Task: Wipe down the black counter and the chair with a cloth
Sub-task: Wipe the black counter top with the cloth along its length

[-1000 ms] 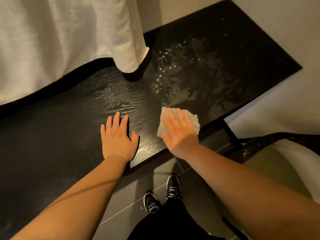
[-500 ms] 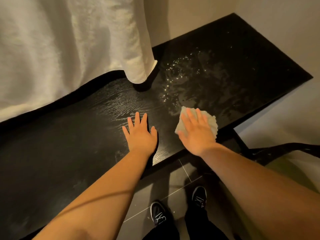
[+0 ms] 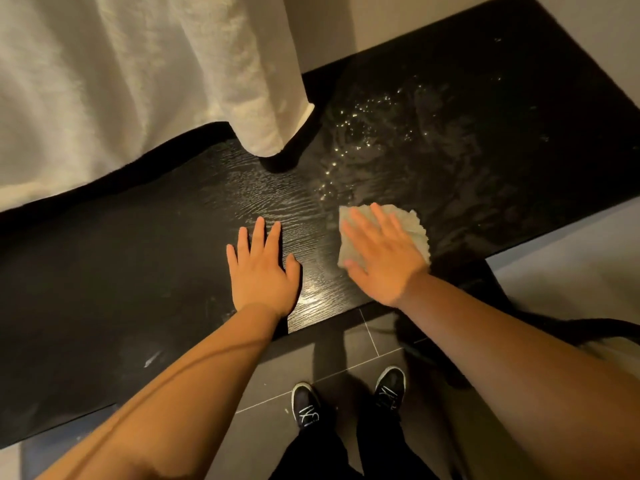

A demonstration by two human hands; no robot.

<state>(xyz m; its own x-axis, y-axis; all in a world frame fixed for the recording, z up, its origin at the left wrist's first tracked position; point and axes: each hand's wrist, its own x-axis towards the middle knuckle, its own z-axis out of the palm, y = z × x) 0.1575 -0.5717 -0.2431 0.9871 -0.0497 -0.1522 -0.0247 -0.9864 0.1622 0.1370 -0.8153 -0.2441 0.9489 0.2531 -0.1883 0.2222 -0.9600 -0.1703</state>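
The black wood-grain counter (image 3: 121,271) runs from the left to the far right. A pale, crumpled cloth (image 3: 414,225) lies on it near the front edge. My right hand (image 3: 381,261) presses flat on the cloth with its fingers spread, and it covers most of the cloth. My left hand (image 3: 263,271) rests palm down on bare counter just left of the cloth and holds nothing. Wet smears and shiny droplets (image 3: 363,133) cover the counter beyond the cloth. Only the dark curved edge of the chair (image 3: 599,325) shows at the right, beside my right forearm.
A cream curtain (image 3: 138,81) hangs over the counter's back left, its corner touching the surface. A beige wall borders the counter at the back and right. Below the counter edge are grey floor tiles (image 3: 356,344) and my black shoes (image 3: 306,403).
My right hand has slid the cloth a little farther from the front edge, toward the wet patch. My left hand shifted slightly right on the counter. My feet have stepped.
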